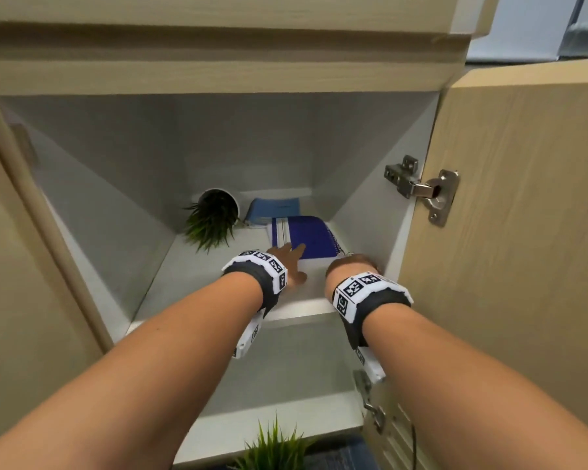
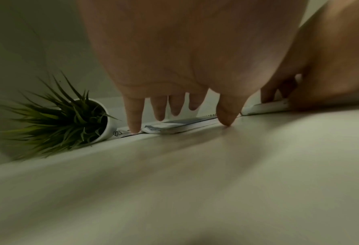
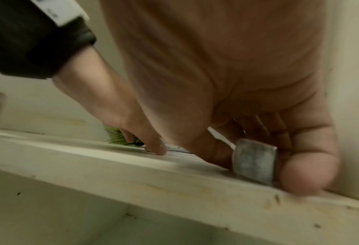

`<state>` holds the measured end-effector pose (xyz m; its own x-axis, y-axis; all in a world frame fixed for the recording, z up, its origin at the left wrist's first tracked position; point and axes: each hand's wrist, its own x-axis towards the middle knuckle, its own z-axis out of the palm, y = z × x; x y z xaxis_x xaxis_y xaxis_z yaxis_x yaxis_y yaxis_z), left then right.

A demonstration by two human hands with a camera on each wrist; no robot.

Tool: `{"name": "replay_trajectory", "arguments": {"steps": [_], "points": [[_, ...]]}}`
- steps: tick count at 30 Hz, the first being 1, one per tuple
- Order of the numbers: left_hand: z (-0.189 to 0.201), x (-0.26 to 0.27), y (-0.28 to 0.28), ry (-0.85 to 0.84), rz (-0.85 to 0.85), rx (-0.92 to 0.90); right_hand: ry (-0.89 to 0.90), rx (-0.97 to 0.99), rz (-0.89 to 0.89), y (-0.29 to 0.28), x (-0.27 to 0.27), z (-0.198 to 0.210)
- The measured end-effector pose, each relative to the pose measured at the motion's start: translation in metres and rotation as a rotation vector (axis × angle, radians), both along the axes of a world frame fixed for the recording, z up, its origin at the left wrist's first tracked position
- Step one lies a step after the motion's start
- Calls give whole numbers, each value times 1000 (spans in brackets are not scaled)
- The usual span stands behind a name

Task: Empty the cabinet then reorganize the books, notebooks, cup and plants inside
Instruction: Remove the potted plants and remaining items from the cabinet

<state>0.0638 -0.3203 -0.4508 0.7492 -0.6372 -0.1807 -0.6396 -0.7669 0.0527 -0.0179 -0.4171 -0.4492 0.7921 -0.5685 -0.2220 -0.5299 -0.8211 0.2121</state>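
On the cabinet's upper shelf [image 1: 190, 279] a dark blue spiral notebook [image 1: 311, 235] lies flat, and a light blue book [image 1: 274, 208] lies behind it. A potted plant [image 1: 214, 215] in a white pot lies tipped on its side at the back left. My left hand [image 1: 291, 262] has straight fingers, and their tips touch the notebook's near left corner. My right hand [image 1: 352, 264] curls round the notebook's near right corner, with its fingers mostly hidden. In the left wrist view my left hand [image 2: 174, 114] hangs over the books [image 2: 174, 128].
The right cabinet door [image 1: 523, 232] stands open on a metal hinge [image 1: 421, 189]. A second green plant [image 1: 275, 449] stands below, in front of the lower shelf [image 1: 286, 368]. A grey metal piece [image 3: 254, 159] sits by my right thumb on the shelf edge [image 3: 132, 179].
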Motion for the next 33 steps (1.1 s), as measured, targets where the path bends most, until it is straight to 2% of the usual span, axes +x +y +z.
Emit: {"name": "replay_trajectory", "arguments": {"steps": [3,5,8,9,11,12,13,15,18,21,23,25,27,29,33], "points": [[4,-2,1,34,50,53,35,-12,65,-1,-5,5],[13,-11,13,-78,55,41,42,35,44,0,-9,6],[19,-25,39,-285,91,13,-67,78,51,3,-24,11],[14,-29,47,-248,84,-7,-121,86,43,3,-31,11],[-1,-39,62,-34,34,-69,-264,146,-6,7,-43,7],[-9,-45,71,25,19,-84,-342,192,-42,9,-48,2],[-15,-51,78,17,15,-91,-420,245,-82,11,-51,0],[-25,-67,95,-152,38,-82,-555,350,-104,23,-59,-7],[-35,-93,123,-470,6,-49,-803,432,-3,45,-74,-21],[-25,-115,158,-463,-94,-189,-1026,509,100,69,-96,-41],[-11,-133,186,-474,-146,-341,-1112,551,146,86,-114,-63],[-2,-152,216,-577,-142,-507,-1120,599,169,103,-132,-91],[-2,-167,246,-583,-81,-676,-1044,638,178,121,-148,-124],[-10,-181,270,-520,-40,-776,-915,663,217,139,-160,-157],[-53,-194,298,-324,18,-834,-599,690,290,169,-188,-220]]}}
